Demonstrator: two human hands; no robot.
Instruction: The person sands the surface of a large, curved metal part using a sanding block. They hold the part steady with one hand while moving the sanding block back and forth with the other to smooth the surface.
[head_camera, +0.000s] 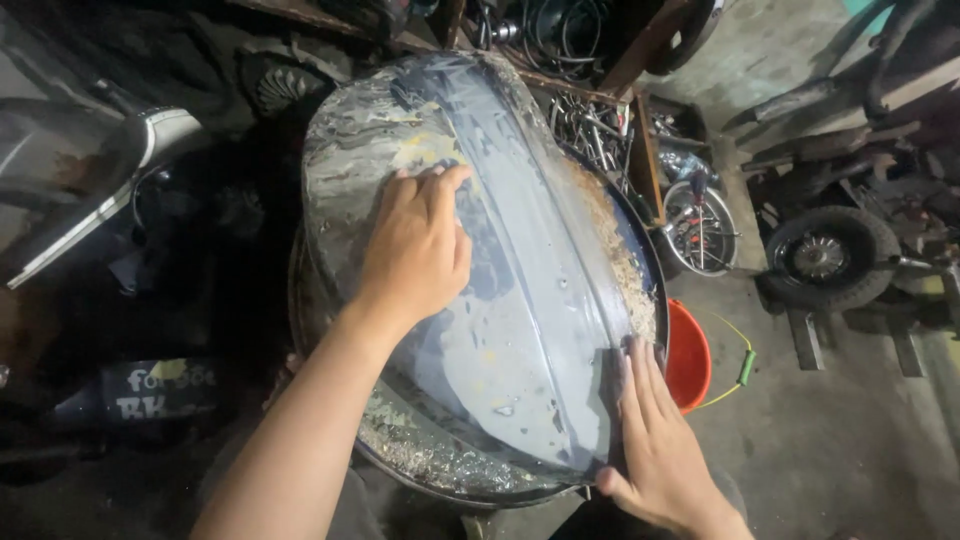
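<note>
Where paint flakes, hands (420, 245) press curved metal panel (530, 300).

There is one camera, worn on the person's head. It looks down and a bit forward, from very close. A big curved metal panel (500, 290) fills the middle. The person's arms come in from six o'clock. The workshop floor (850, 420) shows at four o'clock, and a small wheel (830, 257) at three o'clock.

bucket (686, 355): orange, yellow handle with green grip, on floor
wheel (829, 257): black tyre, right, on floor
spoked wheel (700, 228): small, beside a shelf
shelf (610, 130): wooden, holds metal parts
cables (560, 35): black, coiled, top
</note>
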